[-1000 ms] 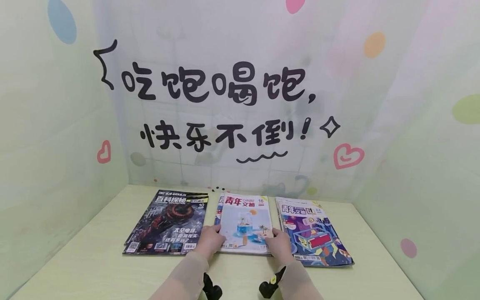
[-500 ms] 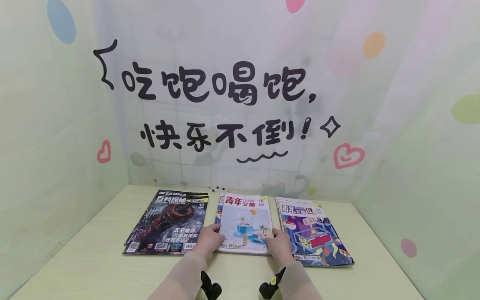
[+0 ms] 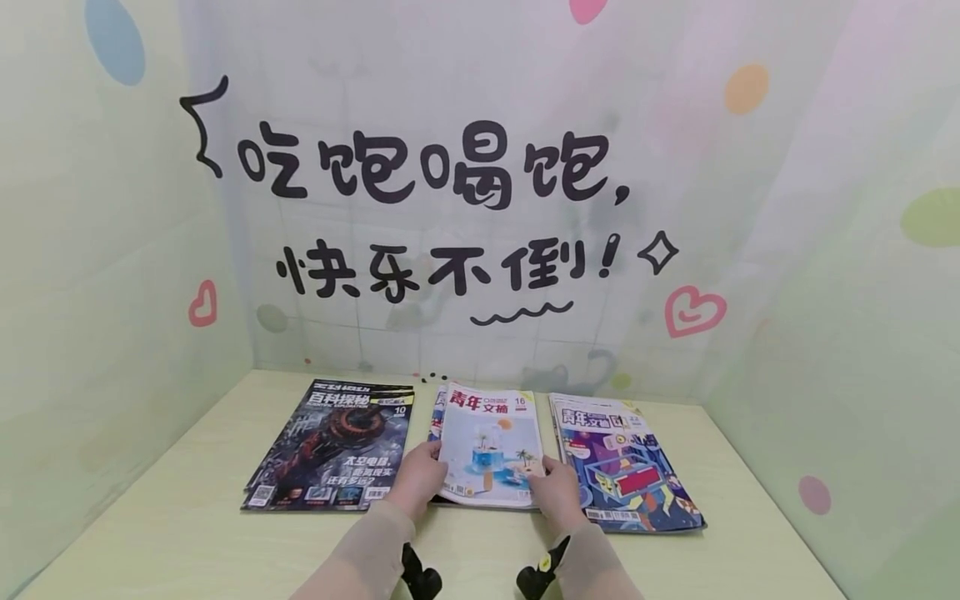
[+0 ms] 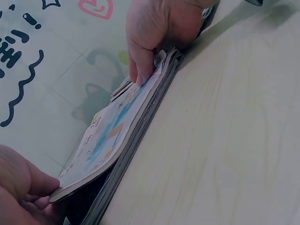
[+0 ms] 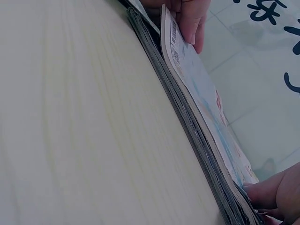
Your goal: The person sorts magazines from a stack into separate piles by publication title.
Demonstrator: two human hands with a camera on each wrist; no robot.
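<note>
The white-covered magazine (image 3: pixel 487 458) with a beach picture lies on top of the middle stack. My left hand (image 3: pixel 422 477) pinches its left edge, thumb on top; in the left wrist view that near corner (image 4: pixel 60 192) is raised off the darker magazines (image 4: pixel 123 171) beneath. My right hand (image 3: pixel 558 487) holds the right edge, its thumb on the cover. On that side the magazine sits close on the stack, as the right wrist view shows. The fingers under the right edge are mostly hidden.
A stack of dark magazines (image 3: pixel 330 450) lies on the left of the pale wooden table (image 3: pixel 187 542). To the right is another stack of purple-covered magazines (image 3: pixel 633 475), close beside my right hand. A printed curtain (image 3: pixel 480 350) closes off the back and sides.
The left front corner of the white magazine has risen a little with my left hand, and a dark cover shows below it. My right hand stays about where it was.
</note>
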